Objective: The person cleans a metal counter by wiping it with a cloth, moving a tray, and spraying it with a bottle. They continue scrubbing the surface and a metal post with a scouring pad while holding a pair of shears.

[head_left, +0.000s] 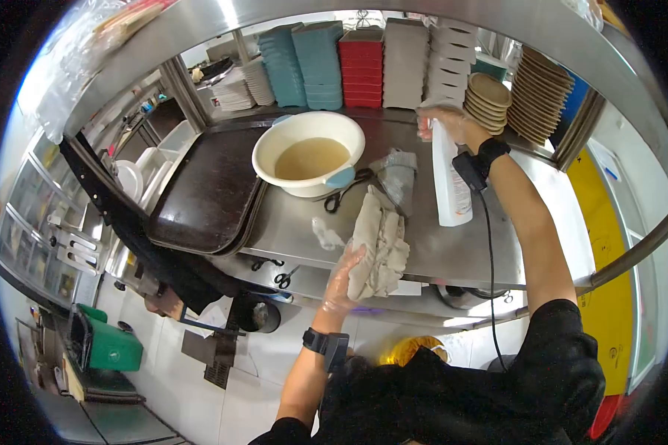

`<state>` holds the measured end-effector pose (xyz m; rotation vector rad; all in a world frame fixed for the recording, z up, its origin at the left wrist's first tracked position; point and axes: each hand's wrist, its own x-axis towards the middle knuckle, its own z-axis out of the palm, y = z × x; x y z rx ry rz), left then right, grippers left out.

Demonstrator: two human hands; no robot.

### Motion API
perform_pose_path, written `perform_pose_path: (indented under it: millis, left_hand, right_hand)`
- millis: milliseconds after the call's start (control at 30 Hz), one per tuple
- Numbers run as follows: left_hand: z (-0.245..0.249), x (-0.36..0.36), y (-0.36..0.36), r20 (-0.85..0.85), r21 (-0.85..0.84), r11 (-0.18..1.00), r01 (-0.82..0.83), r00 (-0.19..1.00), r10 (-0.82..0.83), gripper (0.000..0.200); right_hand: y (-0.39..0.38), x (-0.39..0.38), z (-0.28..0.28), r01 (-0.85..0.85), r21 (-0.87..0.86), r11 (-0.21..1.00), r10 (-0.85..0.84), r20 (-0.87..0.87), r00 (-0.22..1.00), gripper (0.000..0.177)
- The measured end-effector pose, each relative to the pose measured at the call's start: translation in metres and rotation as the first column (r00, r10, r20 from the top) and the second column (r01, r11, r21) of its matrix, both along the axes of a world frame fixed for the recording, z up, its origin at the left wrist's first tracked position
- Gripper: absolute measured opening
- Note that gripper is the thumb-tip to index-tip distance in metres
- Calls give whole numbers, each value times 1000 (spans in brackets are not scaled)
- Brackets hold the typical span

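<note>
Steel-topped, the desk [289, 230] carries a white basin [274, 166] of cloudy liquid. At the basin's 3 o'clock, the right hand [448, 123] has fingers around the top of a white bottle [453, 189]; at 5 o'clock, the left hand [341, 284] grips folded beige cloth [381, 252], near black scissors [333, 204].

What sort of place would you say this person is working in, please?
Most likely the kitchen or serving area of a restaurant or canteen: a tall stack of plates stands at the far side of a metal counter, and dark trays are piled on it.
</note>
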<state>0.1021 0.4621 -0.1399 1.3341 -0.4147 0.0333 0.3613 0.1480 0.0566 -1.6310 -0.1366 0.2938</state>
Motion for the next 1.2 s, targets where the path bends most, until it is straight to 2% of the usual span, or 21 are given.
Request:
perform_pose_path:
  millis: [33, 100, 167, 200, 233, 267, 300, 400, 567, 633, 700, 733, 833, 900, 933, 967, 1033, 1067, 1100, 1167, 1200]
  left_hand:
    - [8, -5, 3, 294, 223, 971, -89, 956, 20, 81]
    - [-15, 4, 0, 236, 138, 989, -58, 971, 24, 87]
    - [-25, 14, -1, -170, -186, 973, 136, 971, -168, 89]
    - [-20, 13, 0, -170, -187, 973, 135, 971, -168, 89]
    - [-16, 10, 2, 167, 14, 999, 35, 985, -37, 89]
    - [-2, 4, 2, 501, 168, 977, -129, 865, 28, 89]
    - [7, -1, 3, 500, 167, 978, -124, 866, 25, 89]
    - [17, -8, 2, 276, 216, 976, -35, 961, -27, 76]
    - [12, -4, -7, -321, -170, 985, 38, 943, -92, 50]
    - [44, -10, -13, -356, -181, 983, 20, 931, -84, 55]
    - [94, -14, -22, -609, -405, 914, -36, 756, -240, 69]
    - [96, -7, -21, -656, -342, 939, -45, 727, -204, 83]
    - [111, 33, -38, -462, -243, 957, 155, 849, -255, 84]
    - [120, 75, -59, -174, 318, 948, 26, 984, 31, 71]
    - [135, 81, -69, 80, 437, 887, -150, 989, 128, 67]
    - [150, 87, -79, 340, 496, 798, -341, 922, 183, 64]
    - [136, 132, -92, 620, 658, 436, -614, 770, 149, 60]
    - [147, 126, -95, 619, 722, 316, -615, 779, 102, 59]
    - [158, 111, -100, 621, 720, 321, -615, 778, 96, 59]
    - [166, 62, -113, 732, 586, 522, -619, 681, -13, 66]
    - [161, 33, -121, 651, 640, 609, -469, 752, -105, 67]
  right_hand:
    - [6, 4, 4, -97, -1, 995, 97, 9, 995, 31]
    - [20, 9, 6, -198, -4, 980, 198, 17, 980, 30]
    - [33, 13, 3, -88, -49, 995, 90, 21, 996, 32]
    - [37, 15, 2, -89, -50, 995, 90, 21, 996, 32]
    - [39, 17, 1, -74, -41, 996, 74, -16, 997, 34]
    - [40, 18, 1, -58, -32, 998, 57, -53, 997, 37]
    - [38, 15, 2, -54, -33, 998, 52, -55, 997, 37]
    - [21, -7, 6, -17, -12, 1000, 17, -57, 998, 38]
    - [-15, -75, 20, 64, -25, 998, -66, -63, 996, 37]
    - [-25, -110, 20, 191, -25, 981, -192, -75, 978, 35]
    - [-32, -149, 22, 251, -51, 967, -254, -56, 966, 34]
    - [-36, -167, 21, 242, -18, 970, -243, -62, 968, 34]
    - [-48, -211, 13, 257, 51, 965, -251, -97, 963, 34]
    - [-60, -231, 2, 230, 105, 967, -215, -140, 967, 34]
    - [-52, -250, 5, 252, 132, 959, -237, -117, 964, 34]
    - [-46, -264, 1, 290, 154, 944, -275, -111, 955, 35]
    - [-44, -288, -5, 369, 140, 919, -354, -119, 928, 41]
    - [-41, -300, -8, 390, 137, 911, -379, -99, 920, 43]
    - [-37, -310, -10, 409, 135, 902, -403, -74, 912, 44]
    - [-33, -330, -18, 417, 129, 900, -416, -41, 909, 49]
    - [-33, -337, -26, 450, 150, 881, -455, -2, 891, 51]
